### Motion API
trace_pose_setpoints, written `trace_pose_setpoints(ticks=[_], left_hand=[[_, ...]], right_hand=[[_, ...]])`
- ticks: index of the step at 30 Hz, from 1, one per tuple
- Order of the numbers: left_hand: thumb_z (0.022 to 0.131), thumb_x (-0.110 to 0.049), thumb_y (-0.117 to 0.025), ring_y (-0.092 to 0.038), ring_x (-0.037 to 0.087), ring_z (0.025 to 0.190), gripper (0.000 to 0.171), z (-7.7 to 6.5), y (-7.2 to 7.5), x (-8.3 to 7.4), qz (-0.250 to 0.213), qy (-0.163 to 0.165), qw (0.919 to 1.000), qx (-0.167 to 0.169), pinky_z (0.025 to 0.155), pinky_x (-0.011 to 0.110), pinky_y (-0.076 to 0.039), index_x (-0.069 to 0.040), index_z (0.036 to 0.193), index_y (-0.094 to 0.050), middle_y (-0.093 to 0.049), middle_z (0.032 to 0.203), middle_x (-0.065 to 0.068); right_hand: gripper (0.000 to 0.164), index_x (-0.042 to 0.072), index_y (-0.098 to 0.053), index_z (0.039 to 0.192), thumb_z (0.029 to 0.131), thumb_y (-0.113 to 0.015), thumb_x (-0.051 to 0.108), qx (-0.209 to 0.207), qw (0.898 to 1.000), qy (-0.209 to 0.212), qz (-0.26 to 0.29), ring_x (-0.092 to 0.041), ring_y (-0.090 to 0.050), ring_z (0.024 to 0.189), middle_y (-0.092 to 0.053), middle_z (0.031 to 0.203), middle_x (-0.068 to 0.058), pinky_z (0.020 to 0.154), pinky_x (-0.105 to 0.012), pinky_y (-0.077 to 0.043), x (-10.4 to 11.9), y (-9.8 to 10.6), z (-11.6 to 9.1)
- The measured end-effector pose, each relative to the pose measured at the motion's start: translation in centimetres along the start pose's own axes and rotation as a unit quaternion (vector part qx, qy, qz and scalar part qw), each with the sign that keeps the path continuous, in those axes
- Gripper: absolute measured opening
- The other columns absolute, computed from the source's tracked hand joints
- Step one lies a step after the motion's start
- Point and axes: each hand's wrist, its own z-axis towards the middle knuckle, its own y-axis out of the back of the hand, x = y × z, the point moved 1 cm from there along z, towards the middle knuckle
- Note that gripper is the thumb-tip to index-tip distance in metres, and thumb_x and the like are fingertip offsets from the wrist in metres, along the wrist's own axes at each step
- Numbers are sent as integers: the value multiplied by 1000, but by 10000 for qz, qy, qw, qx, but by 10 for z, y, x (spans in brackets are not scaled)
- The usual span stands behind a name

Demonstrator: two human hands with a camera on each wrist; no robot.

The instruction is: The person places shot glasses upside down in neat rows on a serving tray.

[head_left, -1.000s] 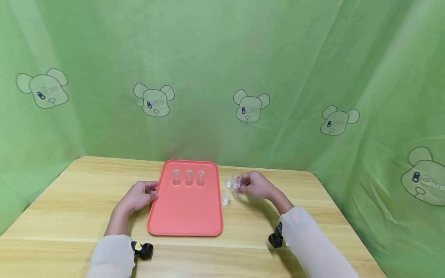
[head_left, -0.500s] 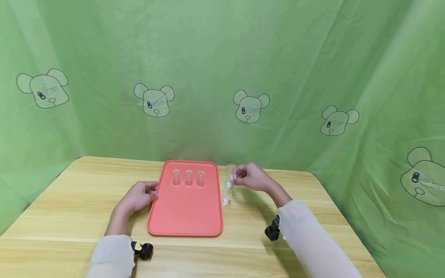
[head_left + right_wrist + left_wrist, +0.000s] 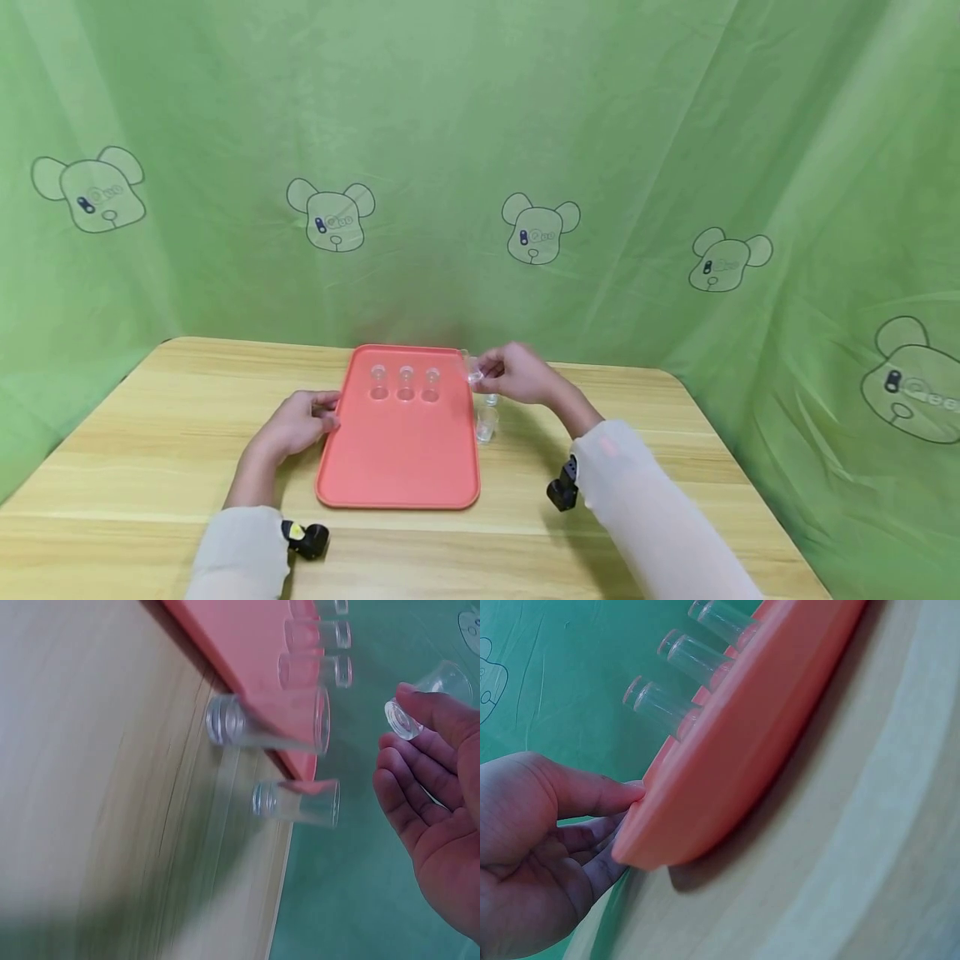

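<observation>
My left hand (image 3: 296, 423) pinches the left rim of a red tray (image 3: 397, 467), thumb on top and fingers below the edge in the left wrist view. Three clear shot glasses (image 3: 699, 661) stand upside down in a row at the tray's far end. Over the far right corner of the tray, my right hand (image 3: 521, 373) holds another shot glass (image 3: 448, 681) between thumb and fingers. That glass is tilted, its thick base (image 3: 403, 720) towards the table side in the right wrist view. Two upright shot glasses, a nearer one (image 3: 270, 720) and a farther one (image 3: 300, 802), stand right of the tray.
The wooden table (image 3: 172, 433) carries the tray near its far edge. Behind and beside it hangs a green curtain (image 3: 435, 275) printed with bear heads. A small black camera (image 3: 562, 487) sits on the right wrist, another (image 3: 307, 540) on the left.
My right hand has lifted one shot glass from the table and carried it left and up, over the other table glasses to the tray's corner. The left hand stays on the tray.
</observation>
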Motion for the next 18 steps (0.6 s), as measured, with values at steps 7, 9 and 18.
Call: trace_pose_setpoints(ticks=[7,9,18], left_hand=[[93,1,-64,-66,33,109,49,0,1,0,28,-31,10000,6,96,47,-55,13,139,-54,-69,120,23],[93,1,-64,-66,33,109,49,1,1,0,16,-34,10000,9,96,47,-55,13,139,-54,-69,120,23],[93,1,-63,-65,33,110,49,1,1,1,-39,46,10000,8,97,47,-54,13,140,-53,-68,122,24]], right_hand=[[18,3,-76,106,91,-76,12,152,9995,238,102,-11,-68,81,-75,91,0,74,-25,-59,18,-12,9],[17,4,-76,105,90,-76,12,153,9995,249,136,-10,-69,82,-75,90,0,75,-25,-59,23,-15,11],[15,3,-77,105,91,-76,8,211,9991,356,112,-9,-69,83,-75,90,1,76,-22,-58,41,-30,25]])
